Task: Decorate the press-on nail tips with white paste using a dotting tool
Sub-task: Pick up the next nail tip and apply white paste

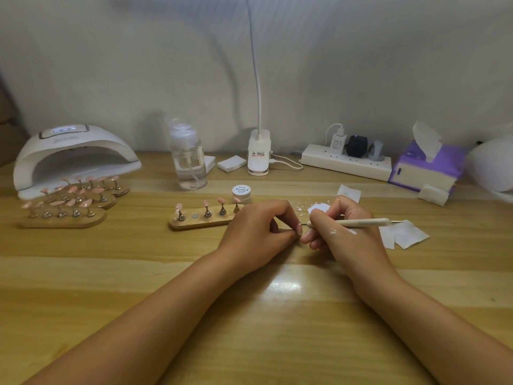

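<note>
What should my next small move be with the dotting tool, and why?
Probably ease the point of the dotting tool onto the nail tip pinched in the left hand: the right hand holds the tool like a pen, and its metal point sits right at that tip, with both hands braced on the table.

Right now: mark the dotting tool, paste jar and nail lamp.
dotting tool (361, 222), head view, middle of its pale handle.
paste jar (242, 191), head view, printed lid.
nail lamp (75, 151), head view, white top shell.
</note>
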The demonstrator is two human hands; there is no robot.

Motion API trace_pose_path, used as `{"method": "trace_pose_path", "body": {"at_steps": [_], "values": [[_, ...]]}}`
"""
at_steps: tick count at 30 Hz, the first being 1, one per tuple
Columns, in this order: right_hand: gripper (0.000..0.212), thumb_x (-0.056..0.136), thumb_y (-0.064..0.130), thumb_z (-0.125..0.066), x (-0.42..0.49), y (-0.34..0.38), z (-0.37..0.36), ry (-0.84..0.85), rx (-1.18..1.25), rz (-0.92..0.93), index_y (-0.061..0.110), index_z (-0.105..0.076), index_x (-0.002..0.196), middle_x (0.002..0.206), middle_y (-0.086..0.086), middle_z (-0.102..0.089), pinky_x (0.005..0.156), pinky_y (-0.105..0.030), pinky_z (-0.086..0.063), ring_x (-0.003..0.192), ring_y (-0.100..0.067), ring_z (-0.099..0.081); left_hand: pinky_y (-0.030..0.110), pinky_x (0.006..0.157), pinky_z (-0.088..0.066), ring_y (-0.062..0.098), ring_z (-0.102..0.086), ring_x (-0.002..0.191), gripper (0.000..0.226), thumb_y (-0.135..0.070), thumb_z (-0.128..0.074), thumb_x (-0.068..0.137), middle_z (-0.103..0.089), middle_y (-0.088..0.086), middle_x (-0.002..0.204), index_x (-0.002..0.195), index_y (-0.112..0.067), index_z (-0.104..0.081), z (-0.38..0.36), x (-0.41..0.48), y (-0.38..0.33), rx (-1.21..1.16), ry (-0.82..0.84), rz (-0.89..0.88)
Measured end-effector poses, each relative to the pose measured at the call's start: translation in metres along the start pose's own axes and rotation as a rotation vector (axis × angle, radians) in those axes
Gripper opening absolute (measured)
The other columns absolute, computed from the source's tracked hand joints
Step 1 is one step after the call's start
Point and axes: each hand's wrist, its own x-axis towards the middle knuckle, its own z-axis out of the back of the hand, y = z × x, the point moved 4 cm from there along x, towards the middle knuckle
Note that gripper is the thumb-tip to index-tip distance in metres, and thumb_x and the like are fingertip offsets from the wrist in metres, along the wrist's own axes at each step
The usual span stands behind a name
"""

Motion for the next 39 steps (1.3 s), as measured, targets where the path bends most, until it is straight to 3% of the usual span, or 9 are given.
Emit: {"method": "trace_pose_path", "body": {"at_steps": [10,18,25,31,36,39], "values": [[0.023,0.089,0.009,-0.063,0.001,-0.001,0.002,-0.025,0.028,0.002,0.009,-0.051,0.07,0.062,-0.011,-0.072,0.051,-0.016,-0.05,0.051,-0.009,-0.065,0.014,0.059,-0.039,0.003,-0.058,0.066,0.031,-0.018,-0.075,0.08,-0.061,-0.034,0.076,0.073,-0.044,-0.059,0.001,0.0,-0.002,0.014,0.008,-0.014],[0.021,0.089,0.011,-0.063,0.001,-0.002,0.001,-0.006,-0.009,0.006,0.008,-0.052,0.072,0.063,-0.01,-0.072,0.055,-0.019,-0.053,0.054,-0.011,-0.066,0.024,0.061,-0.046,0.006,-0.058,0.065,0.034,-0.017,-0.074,0.079,-0.062,-0.03,0.075,0.072,-0.044,-0.057,0.001,0.0,-0.002,0.005,-0.007,-0.023],[0.021,0.089,0.012,-0.064,0.002,-0.003,0.002,-0.035,-0.014,-0.001,0.008,-0.051,0.072,0.062,-0.009,-0.072,0.052,-0.017,-0.051,0.052,-0.01,-0.065,0.016,0.06,-0.041,0.003,-0.058,0.066,0.032,-0.015,-0.074,0.079,-0.06,-0.035,0.076,0.073,-0.042,-0.059,0.002,-0.001,-0.002,0.005,0.001,-0.024],[0.02,0.088,0.01,-0.064,0.002,-0.003,0.0,-0.022,-0.006,0.0,0.008,-0.051,0.072,0.062,-0.01,-0.072,0.052,-0.018,-0.051,0.051,-0.01,-0.063,0.018,0.059,-0.04,0.004,-0.058,0.064,0.028,-0.016,-0.074,0.079,-0.062,-0.03,0.074,0.074,-0.039,-0.061,0.0,0.0,0.0,0.002,0.001,-0.005],[0.022,0.092,0.03,-0.067,0.001,-0.005,0.011,-0.191,-0.001,0.065,0.018,-0.052,0.081,0.063,0.002,-0.064,0.059,-0.03,-0.046,0.055,-0.007,-0.056,0.015,0.059,-0.039,0.004,-0.057,0.063,0.02,-0.017,-0.075,0.08,-0.065,-0.028,0.078,0.077,-0.034,-0.066,0.0,-0.001,0.001,-0.022,0.026,0.016],[0.021,0.093,0.036,-0.069,0.001,0.003,0.019,-0.279,-0.101,0.198,0.025,-0.053,0.084,0.068,0.012,-0.065,0.066,-0.028,-0.047,0.066,-0.003,-0.06,0.013,0.059,-0.039,0.003,-0.057,0.065,0.018,-0.019,-0.076,0.081,-0.064,-0.031,0.08,0.077,-0.034,-0.066,0.0,0.0,0.002,-0.031,0.03,0.029]]}}
